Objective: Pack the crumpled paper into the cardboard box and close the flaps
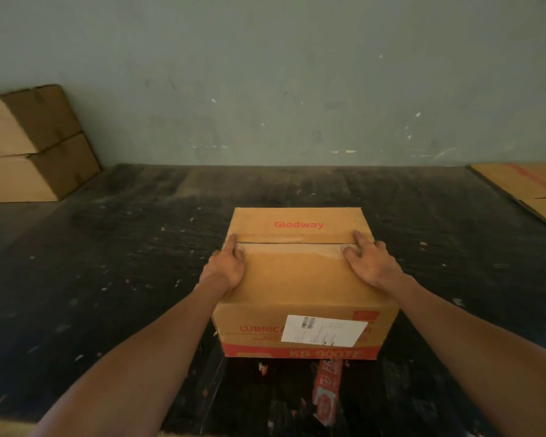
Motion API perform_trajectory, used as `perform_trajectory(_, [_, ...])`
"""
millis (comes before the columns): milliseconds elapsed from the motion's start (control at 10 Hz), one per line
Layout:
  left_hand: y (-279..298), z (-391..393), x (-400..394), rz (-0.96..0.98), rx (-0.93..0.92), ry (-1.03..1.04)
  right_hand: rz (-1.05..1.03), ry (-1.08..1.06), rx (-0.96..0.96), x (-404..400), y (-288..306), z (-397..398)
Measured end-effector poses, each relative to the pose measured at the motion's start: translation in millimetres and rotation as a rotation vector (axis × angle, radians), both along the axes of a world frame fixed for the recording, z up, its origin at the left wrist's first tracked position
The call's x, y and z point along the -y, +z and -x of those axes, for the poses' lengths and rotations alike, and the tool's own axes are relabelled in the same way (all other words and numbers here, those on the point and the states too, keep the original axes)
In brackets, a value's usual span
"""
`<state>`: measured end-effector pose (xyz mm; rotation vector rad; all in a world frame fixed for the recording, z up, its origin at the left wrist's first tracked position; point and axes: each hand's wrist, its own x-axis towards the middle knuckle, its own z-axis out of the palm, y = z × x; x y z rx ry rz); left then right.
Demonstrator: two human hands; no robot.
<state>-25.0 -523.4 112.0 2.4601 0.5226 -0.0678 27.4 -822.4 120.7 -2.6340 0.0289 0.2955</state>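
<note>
A brown cardboard box (300, 275) with red print and a white shipping label stands on the dark table in front of me. Its two top flaps lie flat and meet at a seam across the top. My left hand (226, 266) rests on the near flap at the left end of the seam, fingers spread. On the right end of the seam lies my right hand (368, 261), fingers also spread and pressing down. No crumpled paper shows; the inside of the box is hidden.
Two stacked cardboard boxes (29, 146) stand at the far left against the grey wall. A flattened cardboard sheet (527, 187) lies at the far right. A strip of red printed tape (327, 392) lies on the table (123, 247) just before the box.
</note>
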Motion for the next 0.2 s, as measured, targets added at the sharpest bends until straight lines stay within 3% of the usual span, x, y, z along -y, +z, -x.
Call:
perform_trajectory(100, [-2,0,0,0.02,0.02,0.014,-0.005,0.007,-0.001,3,2,0])
perform_trajectory(200, [8,9,2,0.139,0.119,0.031,0.099,-0.015,0.126,-2,3,13])
